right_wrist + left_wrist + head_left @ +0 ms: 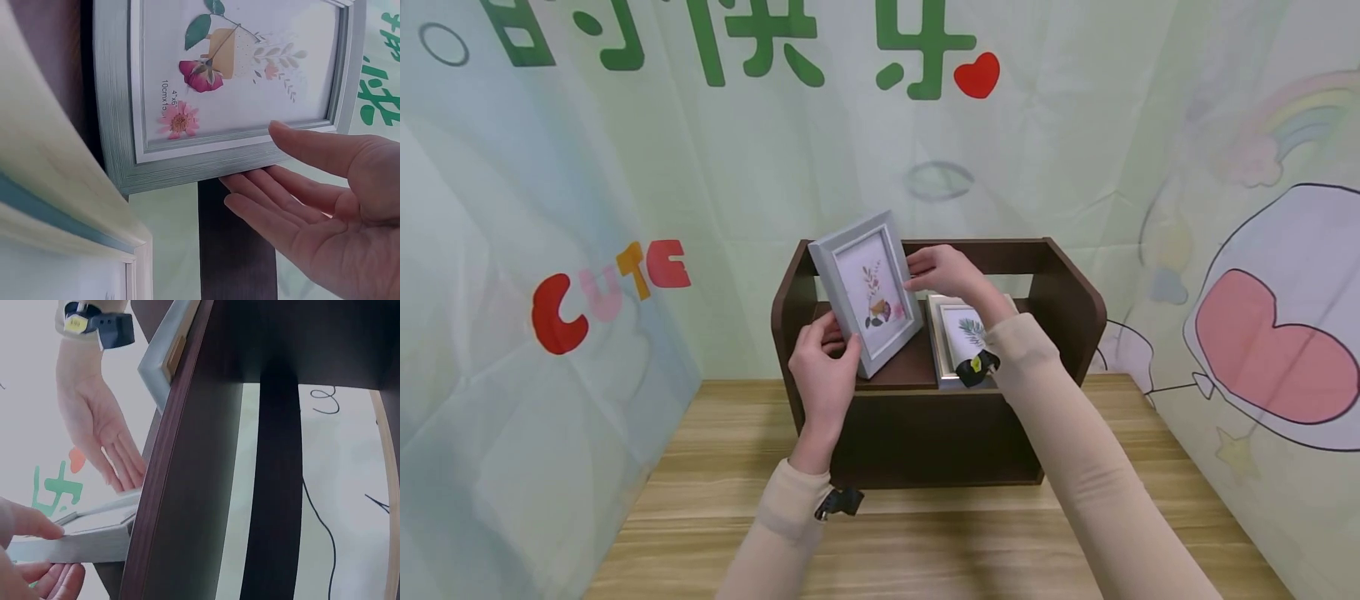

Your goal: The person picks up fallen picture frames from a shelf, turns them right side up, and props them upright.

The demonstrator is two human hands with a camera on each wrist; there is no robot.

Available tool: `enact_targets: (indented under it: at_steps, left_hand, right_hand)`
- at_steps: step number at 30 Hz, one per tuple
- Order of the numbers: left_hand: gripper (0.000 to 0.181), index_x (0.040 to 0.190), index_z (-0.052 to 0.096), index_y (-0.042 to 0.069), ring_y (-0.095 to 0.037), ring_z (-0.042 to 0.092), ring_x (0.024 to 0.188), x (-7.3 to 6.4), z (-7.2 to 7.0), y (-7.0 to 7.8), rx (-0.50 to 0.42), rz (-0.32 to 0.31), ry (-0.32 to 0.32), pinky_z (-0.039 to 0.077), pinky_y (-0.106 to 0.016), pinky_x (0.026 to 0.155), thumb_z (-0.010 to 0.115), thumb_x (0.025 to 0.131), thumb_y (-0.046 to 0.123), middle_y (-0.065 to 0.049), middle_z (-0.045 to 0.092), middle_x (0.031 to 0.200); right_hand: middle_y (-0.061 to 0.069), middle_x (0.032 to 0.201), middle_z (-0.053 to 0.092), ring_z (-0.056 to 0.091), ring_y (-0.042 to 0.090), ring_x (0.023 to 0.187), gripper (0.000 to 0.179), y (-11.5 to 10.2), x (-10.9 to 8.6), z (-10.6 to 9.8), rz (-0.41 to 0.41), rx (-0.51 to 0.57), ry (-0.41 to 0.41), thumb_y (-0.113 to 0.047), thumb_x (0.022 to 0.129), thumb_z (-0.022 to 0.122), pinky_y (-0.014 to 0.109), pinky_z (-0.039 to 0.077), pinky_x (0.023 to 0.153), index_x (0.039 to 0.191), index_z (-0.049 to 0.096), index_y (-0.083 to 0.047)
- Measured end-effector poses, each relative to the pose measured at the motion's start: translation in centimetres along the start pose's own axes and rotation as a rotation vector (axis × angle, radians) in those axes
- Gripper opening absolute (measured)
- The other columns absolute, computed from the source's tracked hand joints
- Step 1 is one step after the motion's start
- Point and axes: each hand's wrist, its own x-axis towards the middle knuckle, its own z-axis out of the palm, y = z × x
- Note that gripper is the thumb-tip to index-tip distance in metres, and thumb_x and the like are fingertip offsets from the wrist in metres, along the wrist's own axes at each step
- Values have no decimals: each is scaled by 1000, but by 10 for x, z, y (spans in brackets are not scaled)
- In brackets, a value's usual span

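A grey picture frame (pixel 872 287) with a pressed-flower picture stands tilted on the dark brown shelf (pixel 936 429), its lower corner at the shelf board. The left hand (pixel 826 367) grips its left edge, thumb in front and fingers behind; the left wrist view shows that thumb (pixel 37 524) on the grey moulding. Beside the frame's right edge is the right hand (pixel 947 271), its fingers fairly straight and loosely spread. In the right wrist view its thumb overlaps the frame's edge; whether it touches cannot be told. A pale frame (pixel 951 333) with a leaf picture lies right of the grey one.
The shelf's side panels (pixel 1078 312) rise at both ends, with a rail (pixel 977 254) across the back. It stands on a wood-grain table (pixel 730 467). A printed cloth (pixel 1045 158) hangs behind and along both sides.
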Motion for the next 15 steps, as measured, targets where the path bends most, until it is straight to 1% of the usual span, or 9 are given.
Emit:
enact_targets:
  at_steps: [4, 7, 11, 15]
  left_hand:
    - [34, 114, 66, -1, -24, 67, 84, 6, -3, -2, 14, 0, -2, 57, -35, 74, 71, 81, 6, -15, 64, 97]
    - [34, 114, 65, -2, -25, 67, 85, 9, -5, -5, 16, -11, -8, 57, -36, 74, 70, 81, 4, -16, 65, 98]
    - [33, 115, 64, -3, -26, 66, 88, 14, -7, -8, 13, -37, -26, 57, -36, 76, 68, 82, 2, -17, 65, 100]
    - [33, 116, 63, -3, -26, 66, 93, 18, -9, -9, 8, -56, -45, 56, -36, 80, 66, 84, 2, -18, 65, 103]
  right_hand:
    - [15, 126, 62, 58, 26, 116, 48, 1, -4, -1, 18, -16, 17, -16, 85, 69, 38, 47, 98, 130, 55, -3]
    - [15, 126, 62, 58, 26, 116, 49, 3, -8, -1, 28, -21, 20, -16, 86, 68, 38, 47, 98, 130, 55, -3]
    - [16, 127, 61, 59, 27, 115, 50, 7, -10, -1, 36, 8, 11, -15, 86, 68, 36, 49, 96, 132, 53, -1]
    - [17, 128, 60, 61, 27, 112, 51, 8, -12, -1, 63, 55, 5, -13, 86, 67, 35, 51, 94, 133, 51, 1]
